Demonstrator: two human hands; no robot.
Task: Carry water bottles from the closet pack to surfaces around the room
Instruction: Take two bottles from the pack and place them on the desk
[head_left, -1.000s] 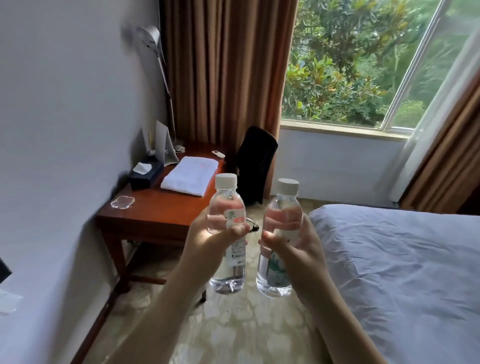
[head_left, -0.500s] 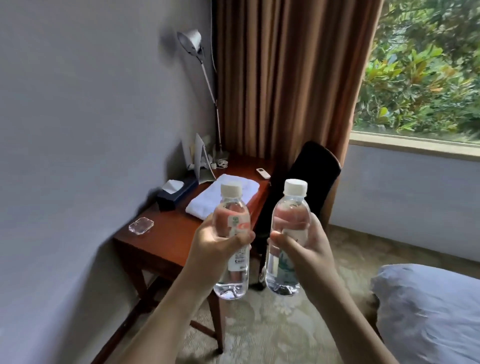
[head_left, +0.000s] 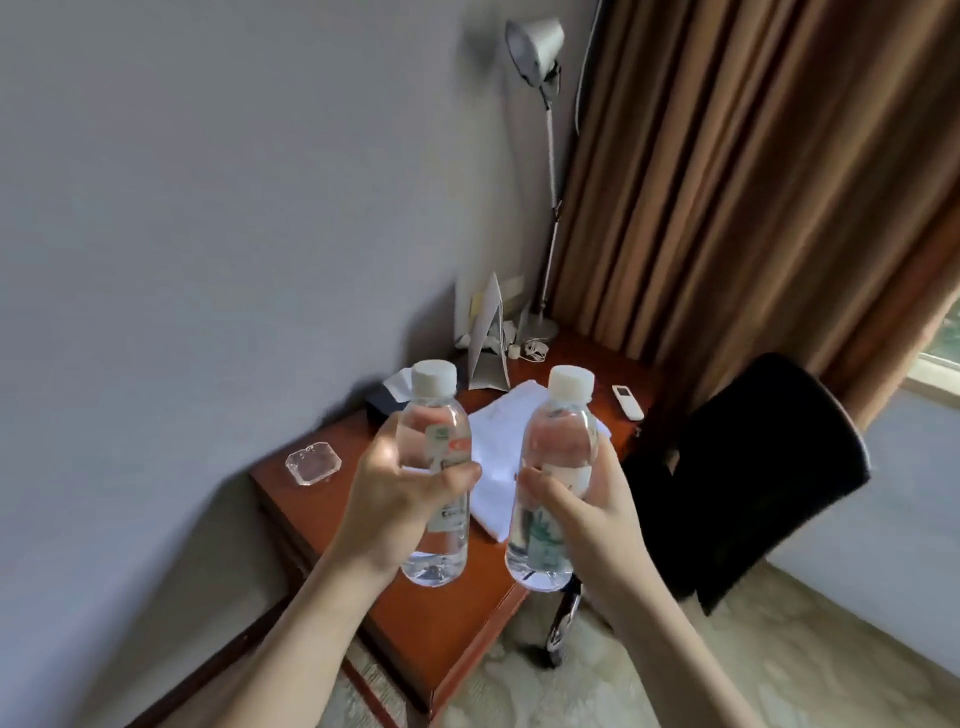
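Two clear water bottles with white caps are held upright, side by side, above the near end of a reddish wooden desk (head_left: 441, 618). My left hand (head_left: 400, 499) grips the left bottle (head_left: 436, 415) around its middle. My right hand (head_left: 587, 514) grips the right bottle (head_left: 558, 431) the same way. The bottles are a small gap apart and do not touch the desk.
On the desk lie a folded white towel (head_left: 498, 452), a glass ashtray (head_left: 313, 462), a dark tissue box (head_left: 384, 397), a folded card (head_left: 488, 343), a white remote (head_left: 627, 401) and a lamp base (head_left: 540, 327). A black chair (head_left: 753, 478) stands at the desk's right; the wall is on the left.
I have come closer to the desk and the view has swung left: the bed and window have left the frame. Both bottles now hang over the desk's near end.
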